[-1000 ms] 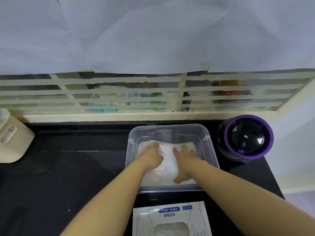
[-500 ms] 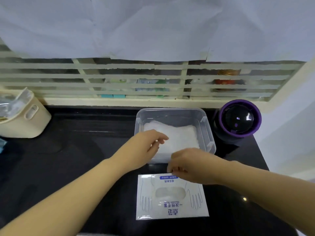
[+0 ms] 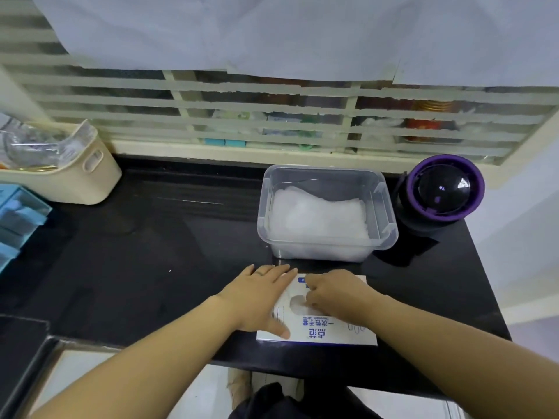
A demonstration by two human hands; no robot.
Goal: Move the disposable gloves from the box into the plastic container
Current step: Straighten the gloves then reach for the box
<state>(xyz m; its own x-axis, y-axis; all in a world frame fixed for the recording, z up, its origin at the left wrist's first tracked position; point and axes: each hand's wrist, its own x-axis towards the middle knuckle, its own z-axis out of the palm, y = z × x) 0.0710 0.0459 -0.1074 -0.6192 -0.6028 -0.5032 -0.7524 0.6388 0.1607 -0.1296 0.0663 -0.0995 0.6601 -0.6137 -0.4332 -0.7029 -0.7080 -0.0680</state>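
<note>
**Worktop inventory, left to right**

1. Cream basket [image 3: 75,176], at 10 o'clock on the black counter [image 3: 166,252]. It holds crumpled clear plastic. A blue drawer unit [image 3: 18,219] sits at 9 o'clock, cut off by the edge.
2. Left hand [image 3: 260,297], at 6 o'clock. It lies flat with straight fingers, the palm pressing the left end of the glove box [image 3: 329,331].
3. Glove box, white with blue print, flat on the counter's near edge. Its oval slot faces up.
4. Right hand [image 3: 332,294]. The fingers are curled down at the slot and hide their own tips, so whether they pinch a glove cannot be told.
5. Plastic container [image 3: 325,168], clear and lidless, at 12 o'clock from the box and just beyond it. A white heap of disposable gloves [image 3: 317,216] already lies inside, spread over the floor.
6. Round purple-rimmed object [image 3: 443,190], at 2 o'clock, just beside the container.

**Step in hand (judged):** drawing more gloves through the slot.

**Handling note:** the thin film will likely cling and bunch.
- The flat hand should bear down so the light box does not lift.
- The pull should go straight up through the slot.
- The bundle then travels to 12 o'clock and drops on the heap.
</note>
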